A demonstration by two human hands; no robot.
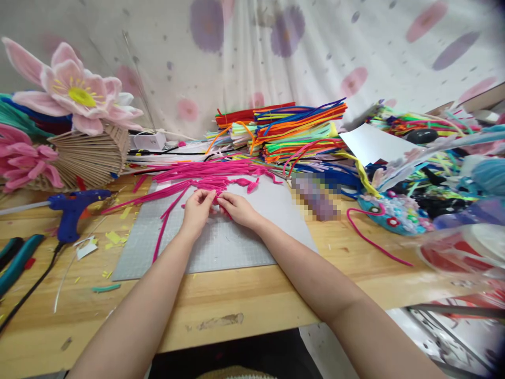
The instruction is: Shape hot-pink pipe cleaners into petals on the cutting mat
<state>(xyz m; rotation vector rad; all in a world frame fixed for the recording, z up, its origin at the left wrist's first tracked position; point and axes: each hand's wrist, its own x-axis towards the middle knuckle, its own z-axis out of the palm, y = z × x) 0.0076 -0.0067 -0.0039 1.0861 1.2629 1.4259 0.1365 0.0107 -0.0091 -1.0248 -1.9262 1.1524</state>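
Observation:
My left hand (197,211) and my right hand (239,209) meet over the grey cutting mat (244,250), fingertips pinched close together. Between them is a short piece of magenta pipe cleaner (215,199), mostly covered by the fingers. Right behind the hands lies a heap of magenta pipe cleaners (189,171), some stretching left past the mat's edge. Small looped magenta petals (252,185) rest on the mat beyond my right hand. One bent magenta strand (160,237) lies left of my left hand.
On the left are a blue glue gun (74,208), teal-handled pliers (19,263) and a pink fuzzy flower (81,95). Bundles of coloured pipe cleaners (292,131) are stacked at the back. A decorated blue piece (394,213) and a tub (465,247) stand at right.

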